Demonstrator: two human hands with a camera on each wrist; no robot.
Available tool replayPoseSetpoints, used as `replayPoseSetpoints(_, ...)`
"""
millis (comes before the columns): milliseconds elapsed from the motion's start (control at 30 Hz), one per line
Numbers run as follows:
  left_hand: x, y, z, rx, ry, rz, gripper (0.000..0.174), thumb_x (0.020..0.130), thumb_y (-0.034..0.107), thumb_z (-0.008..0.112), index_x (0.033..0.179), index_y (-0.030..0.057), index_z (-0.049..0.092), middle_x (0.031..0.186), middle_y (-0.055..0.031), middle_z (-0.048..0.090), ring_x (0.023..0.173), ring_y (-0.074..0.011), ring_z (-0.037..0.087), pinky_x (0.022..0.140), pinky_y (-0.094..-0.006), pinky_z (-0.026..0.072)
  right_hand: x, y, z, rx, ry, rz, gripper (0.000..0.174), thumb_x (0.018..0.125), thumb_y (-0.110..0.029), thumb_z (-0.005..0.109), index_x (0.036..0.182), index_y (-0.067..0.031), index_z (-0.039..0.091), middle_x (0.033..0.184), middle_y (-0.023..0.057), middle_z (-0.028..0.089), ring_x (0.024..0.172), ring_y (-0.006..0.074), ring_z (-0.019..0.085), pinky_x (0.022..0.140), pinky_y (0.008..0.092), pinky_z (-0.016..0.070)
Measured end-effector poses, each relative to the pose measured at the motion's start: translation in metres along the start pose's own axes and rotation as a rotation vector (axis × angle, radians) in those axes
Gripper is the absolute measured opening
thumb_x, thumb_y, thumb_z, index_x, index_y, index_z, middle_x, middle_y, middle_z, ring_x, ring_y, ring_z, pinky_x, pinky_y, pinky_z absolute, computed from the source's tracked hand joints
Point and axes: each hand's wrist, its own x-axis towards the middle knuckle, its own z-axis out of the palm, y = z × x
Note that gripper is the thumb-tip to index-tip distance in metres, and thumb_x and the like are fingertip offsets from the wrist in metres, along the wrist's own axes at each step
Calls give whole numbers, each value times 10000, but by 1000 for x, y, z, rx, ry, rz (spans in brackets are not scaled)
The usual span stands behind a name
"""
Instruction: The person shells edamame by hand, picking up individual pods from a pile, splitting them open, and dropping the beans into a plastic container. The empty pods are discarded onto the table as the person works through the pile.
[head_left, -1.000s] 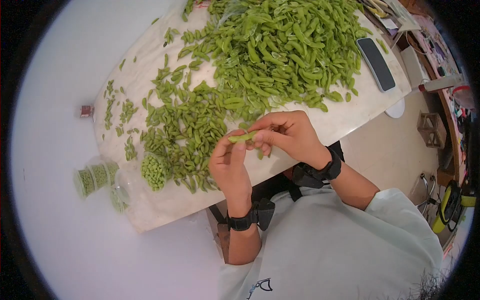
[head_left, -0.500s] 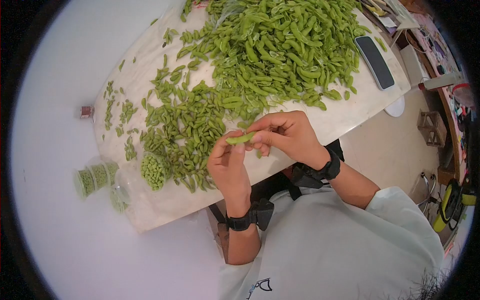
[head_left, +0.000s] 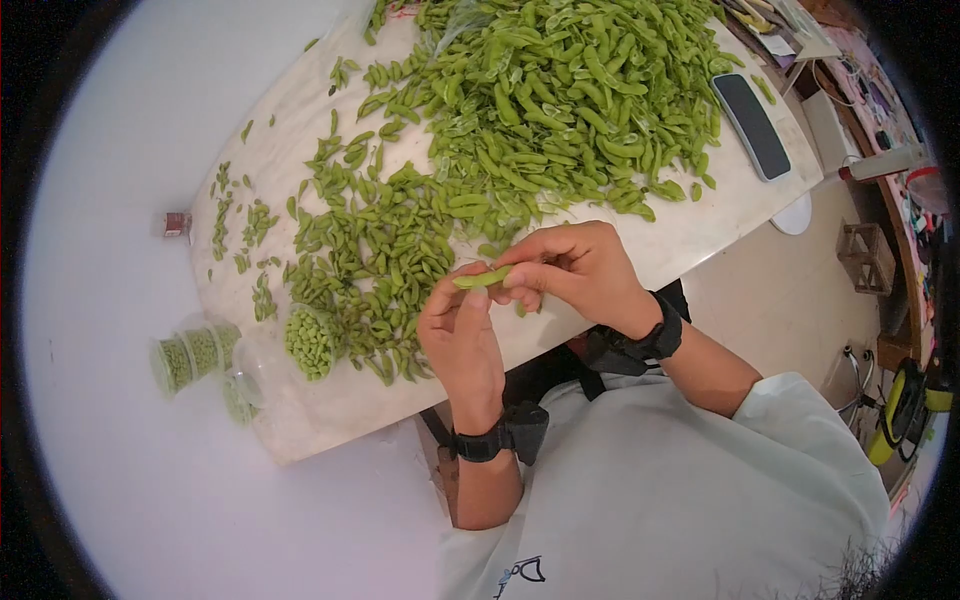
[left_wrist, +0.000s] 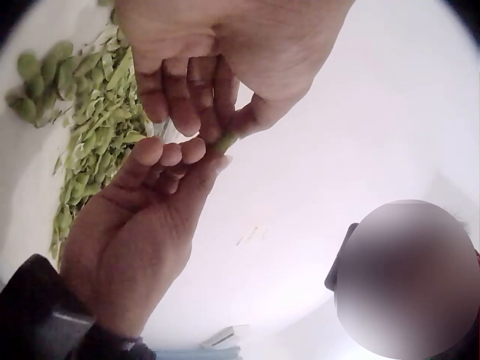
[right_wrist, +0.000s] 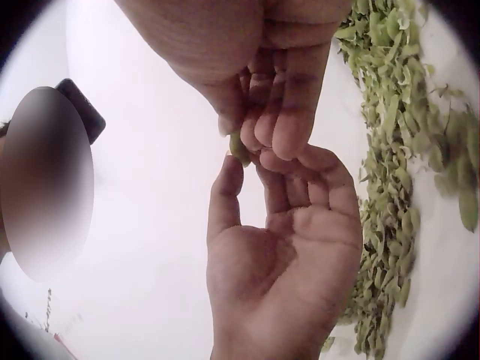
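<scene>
Both hands meet over the front edge of the table, with one green pod [head_left: 482,278] held between them. My left hand [head_left: 462,335] pinches the pod's left end between thumb and fingers. At its other end, the thumb and fingers of my right hand [head_left: 588,278] grip it. From the left wrist view, the pod [left_wrist: 226,142] shows only as a small green piece between the fingertips, and likewise the pod [right_wrist: 238,148] in the right wrist view. Smaller pods [head_left: 400,235] lie spread to the left of the hands, and a large heap of pods [head_left: 570,90] lies beyond them.
A cup of shelled green beans [head_left: 310,342] stands near the table's front left, with several bean-filled containers [head_left: 200,355] left of it. A phone [head_left: 752,127] lies right of the heap. The pale table [head_left: 700,230] has its front edge close to my body.
</scene>
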Motion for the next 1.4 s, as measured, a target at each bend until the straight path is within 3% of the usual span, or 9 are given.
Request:
replayPoseSetpoints(400,0,2,0,71,-9,-22,198,851,32,557,1025,-60,576,953,-133,627,836,-198,612,782,-319,498,0,4,-1,-60,12,-25,147,854,-6,623,974,72,652,756,113,672,602,107,604,558,224,494)
replayPoseSetpoints(800,1,1,4,-67,-25,-85,192,830,19,535,1018,-17,538,970,-122,585,860,-207,595,775,-334,500,1,10,-3,-311,34,-245,138,828,-34,661,942,43,673,709,79,662,587,97,603,537,216,469)
replayPoseSetpoints(900,0,2,8,-85,-14,-97,192,829,18,530,1019,-6,528,972,-108,570,856,-195,581,774,-324,488,1,4,-4,-500,43,-336,134,816,-50,676,918,36,679,705,82,661,593,104,618,537,220,471)
replayPoseSetpoints(1233,2,0,10,-164,-75,-148,180,815,21,543,993,25,513,1003,-89,556,941,-197,542,836,-343,452,2,11,-8,-446,61,-427,143,783,-51,709,896,34,686,687,81,663,587,114,634,529,218,479)
replayPoseSetpoints(1400,2,-3,11,-302,-148,-211,186,818,66,566,995,53,513,1011,-87,561,952,-202,542,825,-339,436,-1,14,-7,-328,81,-344,130,787,-34,710,881,52,679,679,90,660,565,103,623,515,203,477)
